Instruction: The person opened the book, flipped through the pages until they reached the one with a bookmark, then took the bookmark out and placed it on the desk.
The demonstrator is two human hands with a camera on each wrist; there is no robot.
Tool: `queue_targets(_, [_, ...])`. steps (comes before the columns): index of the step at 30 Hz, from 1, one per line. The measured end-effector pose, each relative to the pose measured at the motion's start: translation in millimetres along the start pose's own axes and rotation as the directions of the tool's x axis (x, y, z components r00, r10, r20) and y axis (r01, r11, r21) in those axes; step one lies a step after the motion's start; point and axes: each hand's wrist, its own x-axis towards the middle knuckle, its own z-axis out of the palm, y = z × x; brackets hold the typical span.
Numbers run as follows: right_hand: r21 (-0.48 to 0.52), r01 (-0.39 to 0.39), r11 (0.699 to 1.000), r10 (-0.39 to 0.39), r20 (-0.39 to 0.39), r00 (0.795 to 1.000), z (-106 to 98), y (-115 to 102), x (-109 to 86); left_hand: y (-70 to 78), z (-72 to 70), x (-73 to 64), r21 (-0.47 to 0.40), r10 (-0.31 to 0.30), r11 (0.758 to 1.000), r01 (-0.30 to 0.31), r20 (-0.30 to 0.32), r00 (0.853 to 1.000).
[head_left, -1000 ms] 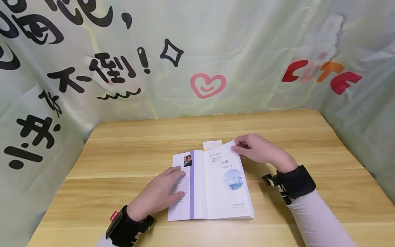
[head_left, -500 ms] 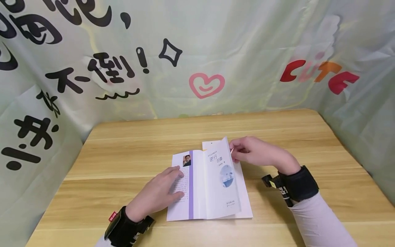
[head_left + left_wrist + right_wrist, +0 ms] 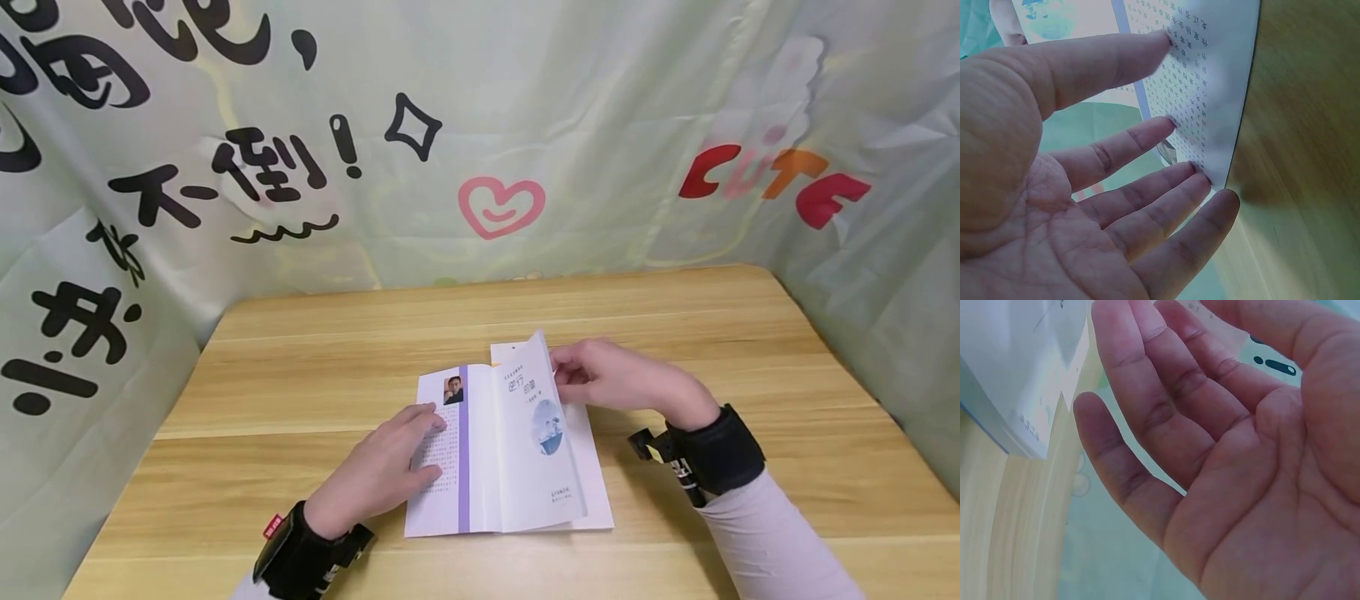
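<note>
An open book (image 3: 483,500) lies on the table, its left side a flap with a portrait photo, lines of text and a purple stripe. My left hand (image 3: 382,467) rests on that flap with fingers spread; in the left wrist view, its fingertips touch the printed text. At the upper right, my right hand (image 3: 615,375) pinches the edge of the title page (image 3: 525,467), which stands partly lifted and tilted leftward. That page carries a round blue picture. Under it shows a white page (image 3: 596,492). A white card (image 3: 506,352) with a small hole sticks out past the book's top edge.
The wooden table (image 3: 337,333) has rounded far corners. Pale printed cloth (image 3: 600,100) hangs behind it and along both sides, with black characters, a pink heart (image 3: 501,208) and coloured letters. Each wrist wears a black strap (image 3: 716,450) with a small camera.
My right hand has moved left with the title page's edge, lifting the page off the one below and uncovering more of the white card. The left hand has stayed on the flap.
</note>
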Motion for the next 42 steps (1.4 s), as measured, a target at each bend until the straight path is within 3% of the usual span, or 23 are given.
queue_targets(18, [-0.008,-0.005,1.0,0.005,0.04,0.999,15.9,-7.1,8.5,0.4,-0.9,1.1,0.036,0.022,0.999,-0.021,-0.035,0.999])
queue_targets(22, [-0.015,0.012,1.0,-0.011,0.046,0.999,18.2,-9.6,10.7,0.8,-2.1,1.5,0.045,0.008,0.999,-0.007,-0.015,1.0])
queue_targets(32, [-0.003,0.044,0.999,-0.044,0.056,0.997,24.7,-13.7,14.7,-4.6,-7.0,5.0,-0.064,0.026,0.998,-0.025,0.011,1.0])
queue_targets(42, [-0.002,-0.005,1.0,0.005,0.06,0.998,31.6,-18.2,16.7,-9.0,-9.5,6.3,-0.119,0.051,0.991,-0.053,-0.015,0.999])
